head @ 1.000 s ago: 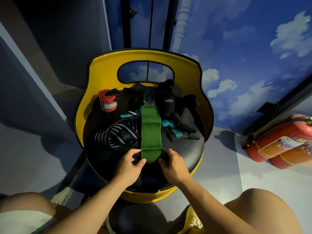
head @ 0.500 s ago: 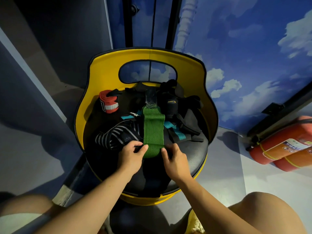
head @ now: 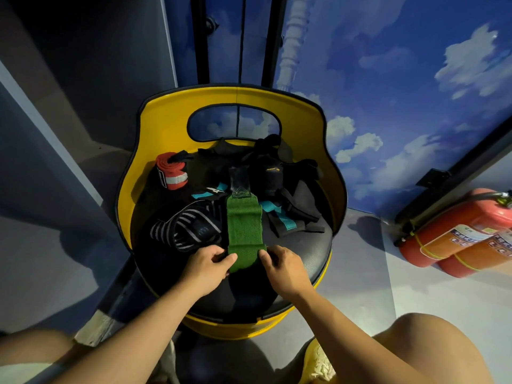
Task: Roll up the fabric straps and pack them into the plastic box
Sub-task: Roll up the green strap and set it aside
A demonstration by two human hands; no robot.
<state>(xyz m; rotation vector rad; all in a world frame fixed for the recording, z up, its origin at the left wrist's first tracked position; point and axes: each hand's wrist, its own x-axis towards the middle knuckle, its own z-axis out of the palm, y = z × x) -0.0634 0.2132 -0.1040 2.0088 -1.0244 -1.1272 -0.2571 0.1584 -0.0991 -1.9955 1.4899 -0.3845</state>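
Head view: the near, rolled end of the green strap point(head: 244, 234) is pinched from both sides by the left hand point(head: 206, 263) and right hand point(head: 281, 266), on the black seat point(head: 313, 253). Soft, light, easily unrolled stuff, so best gripped at the roll's edges.

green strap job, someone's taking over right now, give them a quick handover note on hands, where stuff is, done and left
Left hand and right hand each pinch the near end of the green strap, a first roll started; the rest lies flat on the black seat.
Done: red strap sits rolled at the back left.
Left: finish the green roll, then the striped strap, teal straps and black ones. No plastic box in view.
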